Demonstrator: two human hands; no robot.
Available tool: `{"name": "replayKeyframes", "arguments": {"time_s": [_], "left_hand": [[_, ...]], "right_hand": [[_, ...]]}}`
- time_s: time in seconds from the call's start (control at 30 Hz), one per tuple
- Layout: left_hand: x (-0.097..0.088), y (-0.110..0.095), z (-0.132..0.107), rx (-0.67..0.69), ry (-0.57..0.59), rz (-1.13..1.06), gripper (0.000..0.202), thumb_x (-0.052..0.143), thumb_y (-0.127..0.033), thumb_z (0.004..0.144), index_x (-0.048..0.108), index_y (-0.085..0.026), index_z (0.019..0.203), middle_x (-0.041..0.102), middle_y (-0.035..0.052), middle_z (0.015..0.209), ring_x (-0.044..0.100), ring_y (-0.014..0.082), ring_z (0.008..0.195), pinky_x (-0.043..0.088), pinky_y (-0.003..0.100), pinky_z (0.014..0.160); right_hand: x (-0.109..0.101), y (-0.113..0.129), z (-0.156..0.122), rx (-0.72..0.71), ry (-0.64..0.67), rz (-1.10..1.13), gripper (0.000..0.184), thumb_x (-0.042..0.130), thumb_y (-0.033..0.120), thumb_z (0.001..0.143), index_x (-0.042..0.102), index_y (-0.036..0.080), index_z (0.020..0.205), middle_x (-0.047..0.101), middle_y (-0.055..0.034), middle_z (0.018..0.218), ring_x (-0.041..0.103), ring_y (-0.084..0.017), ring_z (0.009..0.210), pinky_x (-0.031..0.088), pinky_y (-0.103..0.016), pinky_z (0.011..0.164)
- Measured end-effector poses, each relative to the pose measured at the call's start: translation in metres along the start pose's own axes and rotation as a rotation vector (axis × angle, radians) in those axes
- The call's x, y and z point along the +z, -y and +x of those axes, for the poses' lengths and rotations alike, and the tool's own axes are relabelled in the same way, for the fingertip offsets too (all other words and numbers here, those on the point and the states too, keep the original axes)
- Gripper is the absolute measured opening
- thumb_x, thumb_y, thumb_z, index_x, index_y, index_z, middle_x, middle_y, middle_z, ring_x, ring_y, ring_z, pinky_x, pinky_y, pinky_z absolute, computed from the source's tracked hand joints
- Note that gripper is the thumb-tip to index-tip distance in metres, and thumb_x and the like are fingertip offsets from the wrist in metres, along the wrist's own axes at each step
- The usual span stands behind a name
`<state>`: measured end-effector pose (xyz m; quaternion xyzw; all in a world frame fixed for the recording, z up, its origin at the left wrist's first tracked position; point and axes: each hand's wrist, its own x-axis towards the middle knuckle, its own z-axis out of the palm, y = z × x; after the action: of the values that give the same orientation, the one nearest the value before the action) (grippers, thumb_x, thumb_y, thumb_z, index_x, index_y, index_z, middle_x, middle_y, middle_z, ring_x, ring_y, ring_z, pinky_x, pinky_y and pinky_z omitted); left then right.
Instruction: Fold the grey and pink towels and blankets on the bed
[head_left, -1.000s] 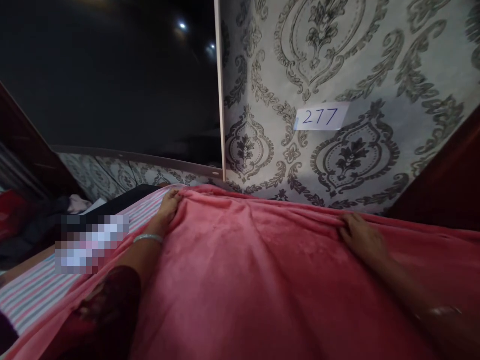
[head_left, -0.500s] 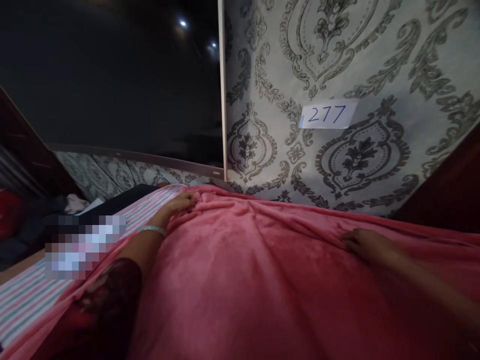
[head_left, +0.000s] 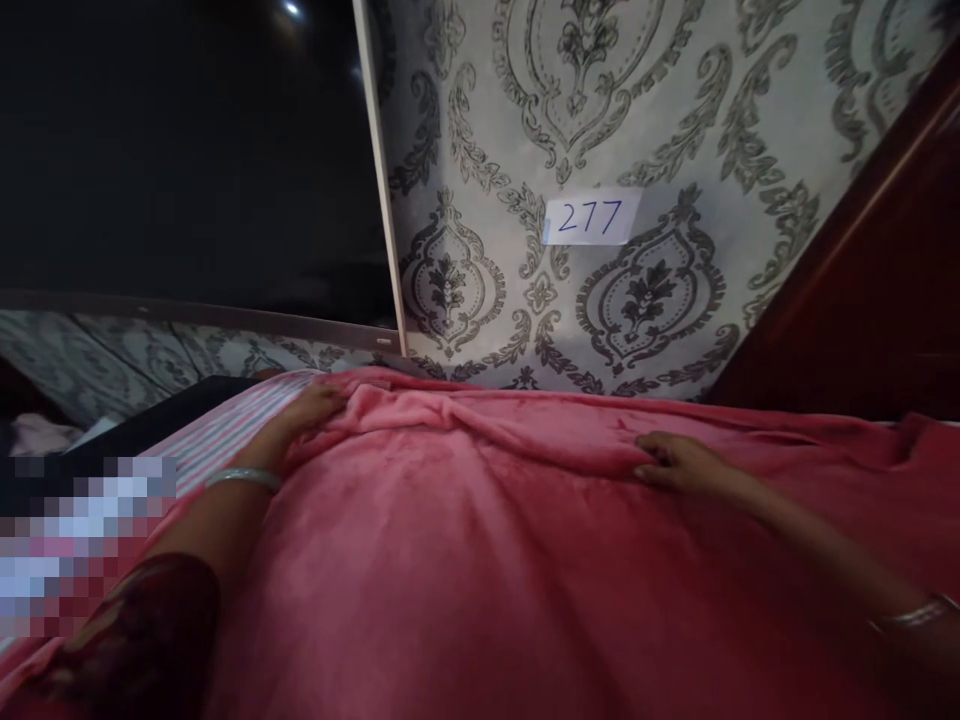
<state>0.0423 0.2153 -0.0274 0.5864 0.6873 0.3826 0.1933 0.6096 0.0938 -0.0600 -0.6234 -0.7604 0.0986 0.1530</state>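
Note:
A pink-red plush blanket [head_left: 420,560] spreads across the whole foreground, with a thick fold running along its far side. My left hand [head_left: 319,405] is closed on bunched blanket at the far left, beside a striped sheet [head_left: 232,425]. A pale bangle circles that wrist. Farther right, my right hand [head_left: 679,462] grips the fold loosely between thumb and fingers, a small gap showing between them. The fingertips of my left hand are partly hidden in the cloth.
A large dark screen [head_left: 187,170] stands at the left against patterned wallpaper [head_left: 487,150]. A paper label [head_left: 592,217] reading 277 is on the wall. Dark red wood [head_left: 870,270] slants along the right. A black flat surface [head_left: 150,420] lies beyond the striped sheet.
The view has turned to the right, so the wall and screen sit farther left. The fold between my hands looks thicker, and the fingers of my right hand show more clearly.

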Motion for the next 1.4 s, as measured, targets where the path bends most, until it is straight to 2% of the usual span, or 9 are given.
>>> {"name": "replayKeyframes", "arguments": {"time_s": [0.2,0.43,0.6,0.8,0.93,1.0,1.13,1.27,1.4], "left_hand": [[-0.007,-0.014,0.016,-0.127,-0.344,0.237,0.034,0.06,-0.028,0.086,0.074,-0.016,0.115,0.076,0.0105,0.096,0.07,0.0281,0.089,0.055,0.038,0.079],[0.011,-0.024,0.039,-0.196,-0.402,0.316,0.039,0.053,-0.023,0.09,0.071,-0.007,0.12,0.072,0.023,0.118,0.066,0.0376,0.112,0.051,0.048,0.093],[0.043,0.0,0.043,-0.169,-0.355,0.376,0.037,0.052,-0.022,0.087,0.071,-0.005,0.114,0.072,0.0251,0.111,0.067,0.0387,0.108,0.053,0.045,0.09],[0.058,-0.001,0.027,0.155,-0.465,0.52,0.05,0.046,-0.031,0.09,0.06,-0.001,0.127,0.064,0.0281,0.124,0.059,0.0373,0.119,0.046,0.046,0.103],[0.071,-0.013,0.018,0.482,0.031,0.665,0.044,0.051,-0.033,0.089,0.066,-0.018,0.128,0.063,0.0139,0.135,0.051,0.0301,0.133,0.034,0.042,0.116],[0.08,-0.011,0.019,0.45,0.157,0.728,0.047,0.048,-0.037,0.093,0.061,-0.024,0.137,0.055,0.0109,0.149,0.041,0.0313,0.143,0.026,0.049,0.12],[0.085,-0.001,0.027,0.129,0.033,0.79,0.058,0.031,-0.043,0.1,0.048,-0.018,0.149,0.037,0.0212,0.16,0.027,0.0438,0.149,0.017,0.073,0.114],[0.067,-0.005,0.031,0.075,0.194,0.773,0.062,0.03,-0.049,0.1,0.041,-0.022,0.154,0.03,0.0174,0.165,0.024,0.0419,0.152,0.021,0.069,0.115],[0.036,-0.011,0.005,0.159,0.29,0.801,0.054,0.036,-0.044,0.099,0.053,-0.024,0.146,0.041,0.0135,0.161,0.027,0.034,0.152,0.016,0.064,0.12]], "right_hand": [[-0.022,0.017,0.042,0.271,-0.657,-0.016,0.009,0.054,0.027,0.073,0.052,0.023,0.082,0.061,-0.0069,0.083,0.056,-0.023,0.077,0.04,-0.033,0.071],[0.031,0.004,0.105,0.326,-0.862,0.233,0.014,0.047,0.021,0.071,0.055,0.021,0.083,0.063,-0.0093,0.086,0.058,-0.025,0.085,0.047,-0.039,0.085],[0.073,-0.023,0.115,0.356,-0.83,0.232,0.015,0.051,0.024,0.069,0.056,0.02,0.082,0.061,-0.0093,0.083,0.057,-0.026,0.087,0.049,-0.043,0.088],[0.057,-0.006,0.093,0.192,-0.753,0.054,0.031,0.048,0.029,0.082,0.065,0.014,0.104,0.063,-0.0156,0.103,0.06,-0.029,0.097,0.051,-0.044,0.089],[0.059,0.025,0.082,-0.186,-0.387,-0.005,0.041,0.045,0.044,0.093,0.069,0.02,0.117,0.066,-0.0132,0.122,0.061,-0.029,0.111,0.049,-0.045,0.099],[0.07,0.031,0.083,-0.259,-0.203,-0.049,0.05,0.043,0.049,0.095,0.064,0.022,0.132,0.062,-0.0121,0.136,0.055,-0.031,0.126,0.043,-0.049,0.108],[0.088,0.025,0.086,-0.093,-0.092,-0.146,0.059,0.034,0.051,0.099,0.051,0.022,0.148,0.05,-0.0112,0.151,0.044,-0.031,0.14,0.035,-0.055,0.115],[0.088,0.022,0.088,-0.058,-0.108,-0.19,0.056,0.032,0.048,0.101,0.05,0.023,0.148,0.051,-0.0121,0.15,0.045,-0.03,0.14,0.037,-0.054,0.113],[0.081,0.03,0.092,-0.021,-0.062,-0.205,0.057,0.031,0.044,0.101,0.048,0.02,0.15,0.049,-0.0132,0.153,0.046,-0.031,0.139,0.038,-0.055,0.113]]}}
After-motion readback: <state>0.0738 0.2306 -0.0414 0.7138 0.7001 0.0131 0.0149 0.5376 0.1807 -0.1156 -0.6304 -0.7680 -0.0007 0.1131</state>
